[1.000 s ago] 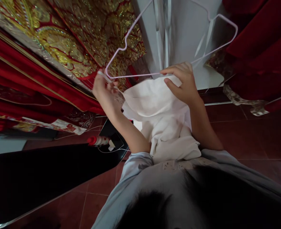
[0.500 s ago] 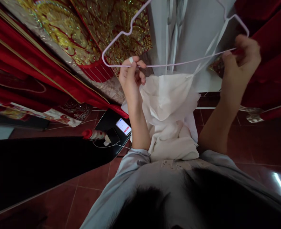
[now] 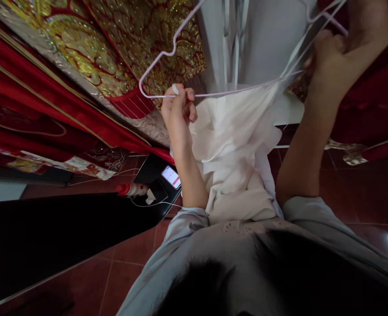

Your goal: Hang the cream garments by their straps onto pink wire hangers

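My left hand (image 3: 178, 105) pinches the lower bar of a thin pale pink clothes hanger (image 3: 157, 57) near its left corner; a white band wraps one finger. A white garment (image 3: 233, 123) hangs beneath the bar and spreads down over my front. From it, white straps (image 3: 294, 55) stretch up past the hanger's right arm. My right hand (image 3: 348, 57) is closed at the upper right, beside the hanger's right end, with the straps drawn up toward its fingers. Part of this hand is cut off by the frame's top edge.
Gold-sequinned red garments (image 3: 121, 48) hang at the left, dark red cloth (image 3: 365, 114) at the right. On a black bench (image 3: 65, 232) lie a lit phone (image 3: 171, 177), a red-capped bottle (image 3: 131, 189) and a white cable. Red tiles (image 3: 131, 245) cover the floor.
My right hand has moved up and outward, pulling the straps and the garment's top edge toward the upper right. My left hand stays on the hanger bar, shifted very slightly.
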The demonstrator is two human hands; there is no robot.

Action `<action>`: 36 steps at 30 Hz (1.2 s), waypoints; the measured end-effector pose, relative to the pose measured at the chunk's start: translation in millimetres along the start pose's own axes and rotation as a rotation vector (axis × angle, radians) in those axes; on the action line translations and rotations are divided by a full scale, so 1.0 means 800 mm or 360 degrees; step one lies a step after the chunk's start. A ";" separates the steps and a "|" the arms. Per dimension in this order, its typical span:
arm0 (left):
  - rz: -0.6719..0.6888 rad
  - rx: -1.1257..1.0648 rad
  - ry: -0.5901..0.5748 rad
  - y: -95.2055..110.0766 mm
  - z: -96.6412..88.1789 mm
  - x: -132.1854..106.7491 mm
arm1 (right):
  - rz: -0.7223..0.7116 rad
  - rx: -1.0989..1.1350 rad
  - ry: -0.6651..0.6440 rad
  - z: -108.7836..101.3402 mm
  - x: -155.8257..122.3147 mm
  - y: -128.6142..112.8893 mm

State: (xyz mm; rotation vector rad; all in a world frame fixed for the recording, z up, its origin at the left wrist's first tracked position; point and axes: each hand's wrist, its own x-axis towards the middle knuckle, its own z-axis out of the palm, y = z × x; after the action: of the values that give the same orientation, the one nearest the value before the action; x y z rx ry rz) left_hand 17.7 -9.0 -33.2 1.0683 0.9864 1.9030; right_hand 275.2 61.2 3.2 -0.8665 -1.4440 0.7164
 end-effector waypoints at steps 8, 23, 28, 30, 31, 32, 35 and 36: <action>0.0051 -0.0171 -0.0025 -0.010 0.001 0.004 | -0.0544 0.0043 0.0896 -0.004 -0.052 0.044; 0.0020 0.0161 0.0186 -0.017 -0.041 0.013 | -0.0288 -0.0341 -0.0216 0.032 -0.070 0.045; 0.0257 0.0422 0.0464 -0.014 -0.086 0.022 | -0.0370 -0.0344 -0.0148 0.025 -0.066 0.044; 0.0295 0.0477 0.0433 -0.004 -0.090 0.021 | -0.0364 -0.0364 -0.0152 0.026 -0.068 0.041; 0.0318 0.0477 0.0422 0.001 -0.087 0.019 | -0.0354 -0.0378 -0.0157 0.027 -0.069 0.040; 0.0359 0.0465 0.0419 0.006 -0.081 0.017 | -0.0341 -0.0391 -0.0164 0.029 -0.071 0.039; 0.0415 0.0446 0.0305 0.016 -0.054 0.014 | -0.0296 -0.0415 -0.0166 0.036 -0.074 0.036; 0.0332 0.0413 0.0260 0.019 -0.045 0.014 | -0.0281 -0.0427 -0.0156 0.038 -0.075 0.036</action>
State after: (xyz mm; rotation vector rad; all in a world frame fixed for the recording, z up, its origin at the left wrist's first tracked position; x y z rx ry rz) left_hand -22.5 -15.5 -29.5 1.2174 1.2848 2.0979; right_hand 246.1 27.6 -54.9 -0.9035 -1.7072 0.4434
